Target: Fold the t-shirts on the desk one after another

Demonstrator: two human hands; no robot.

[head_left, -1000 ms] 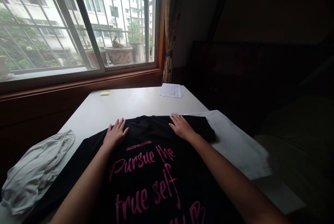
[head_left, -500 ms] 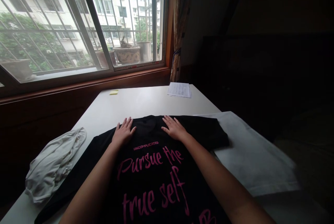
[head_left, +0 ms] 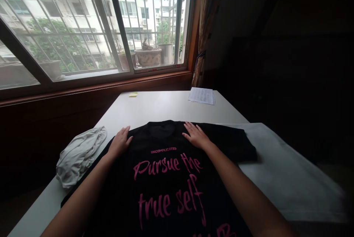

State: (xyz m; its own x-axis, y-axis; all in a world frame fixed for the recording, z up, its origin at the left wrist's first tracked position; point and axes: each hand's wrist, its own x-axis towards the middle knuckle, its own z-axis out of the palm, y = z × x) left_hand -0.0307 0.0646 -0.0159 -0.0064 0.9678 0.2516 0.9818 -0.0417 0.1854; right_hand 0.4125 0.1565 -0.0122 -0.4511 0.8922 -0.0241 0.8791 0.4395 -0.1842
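Observation:
A black T-shirt (head_left: 163,135) lies spread out in front of me, its neckline at the far end and pink lettering down its front. At the shirt's left shoulder, my left hand (head_left: 120,142) rests with fingers extended. My right hand (head_left: 197,135) lies flat just right of the neckline, its fingers a little apart. Neither hand grasps the cloth. My left forearm covers part of the left sleeve, while the right sleeve stretches out over a white cloth.
On the white table (head_left: 163,106), a crumpled whitish cloth (head_left: 81,156) sits at the left edge. The white cloth (head_left: 276,167) spreads along the right side. Papers (head_left: 201,96) and a yellow note (head_left: 133,94) lie at the far end, below a barred window (head_left: 127,19).
My left hand has slid left along the shirt, from near the neckline to the shoulder. The right hand has shifted slightly right. The whole view has turned a little left.

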